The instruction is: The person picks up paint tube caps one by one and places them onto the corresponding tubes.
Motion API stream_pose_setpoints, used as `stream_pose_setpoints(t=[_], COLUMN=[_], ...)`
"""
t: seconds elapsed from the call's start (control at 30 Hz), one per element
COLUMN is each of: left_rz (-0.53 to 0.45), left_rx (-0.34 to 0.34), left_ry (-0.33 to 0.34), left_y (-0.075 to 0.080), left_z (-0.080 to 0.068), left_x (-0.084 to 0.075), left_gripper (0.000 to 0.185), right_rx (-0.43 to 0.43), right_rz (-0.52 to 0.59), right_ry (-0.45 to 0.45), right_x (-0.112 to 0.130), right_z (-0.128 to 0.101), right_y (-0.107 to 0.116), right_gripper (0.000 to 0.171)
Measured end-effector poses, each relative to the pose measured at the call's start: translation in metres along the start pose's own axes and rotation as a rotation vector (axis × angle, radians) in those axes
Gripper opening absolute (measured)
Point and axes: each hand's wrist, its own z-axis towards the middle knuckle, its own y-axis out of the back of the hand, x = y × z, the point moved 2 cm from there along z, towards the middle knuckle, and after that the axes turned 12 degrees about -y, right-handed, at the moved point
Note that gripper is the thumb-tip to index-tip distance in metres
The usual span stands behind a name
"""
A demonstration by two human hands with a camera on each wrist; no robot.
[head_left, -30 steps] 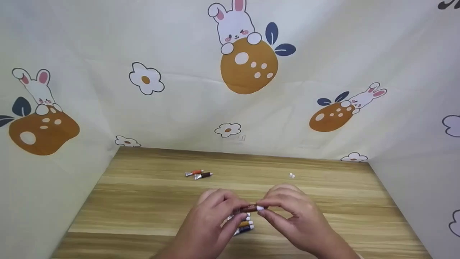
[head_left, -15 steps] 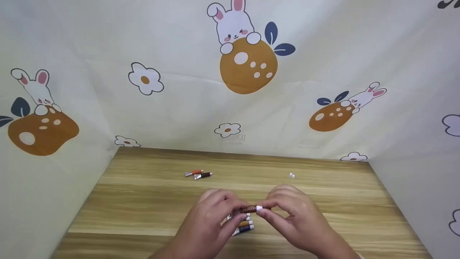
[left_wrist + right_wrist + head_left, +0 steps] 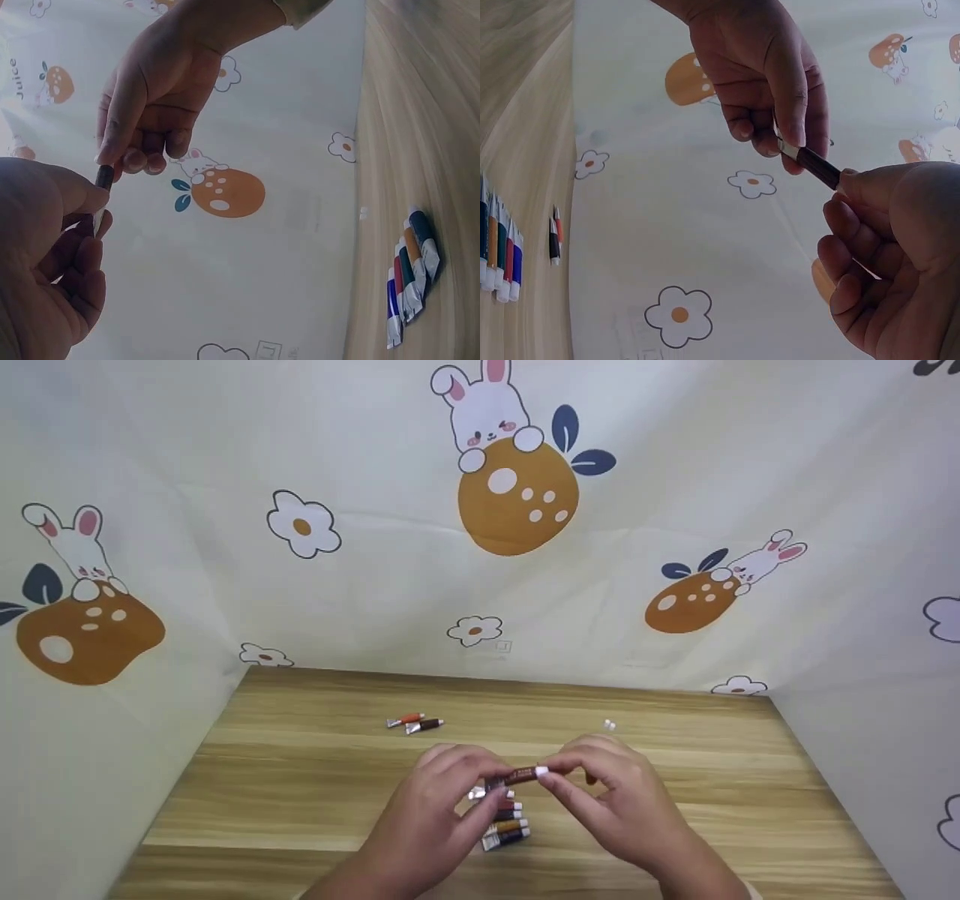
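Head view: brown tube (image 3: 523,774) now sits higher above the row of tubes (image 3: 505,816) than a second ago — lifted, not set down.
Left hand (image 3: 442,795): fingers pinch the crimped end.
Right hand (image 3: 611,795): fingers pinch the white cap (image 3: 541,771) — cap on.
Table (image 3: 300,780): two tubes (image 3: 415,723) far back.

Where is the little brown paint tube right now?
In the head view, the brown paint tube is held in the air between the left hand and right hand, just above the row of tubes on the wooden table.
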Motion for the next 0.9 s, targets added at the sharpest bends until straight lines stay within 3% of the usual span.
stream_pose_setpoints(t=[0.13,0.23,0.37,0.53,0.9], left_rz=[-0.002,-0.017,-0.034,-0.059,-0.058], left_rx=[0.015,0.065,0.132,0.178,0.259], left_ry=[0.098,0.207,0.314,0.354,0.437], left_y=[-0.007,-0.013,-0.022,-0.032,-0.047], left_z=[-0.001,-0.003,-0.007,-0.013,-0.029], left_x=[0.015,0.028,0.047,0.067,0.107], left_gripper=[0.019,0.017,0.015,0.014,0.011], right_rx=[0.003,-0.001,-0.044,-0.108,-0.14], right_rz=[-0.019,-0.024,-0.023,0.006,0.022], right_ry=[-0.115,-0.207,-0.241,-0.26,-0.524], right_x=[-0.01,-0.019,-0.033,-0.054,-0.115], right_z=[0.006,0.011,0.019,0.028,0.046], right_y=[0.002,0.005,0.009,0.013,0.018], right_gripper=[0.018,0.02,0.024,0.025,0.031])
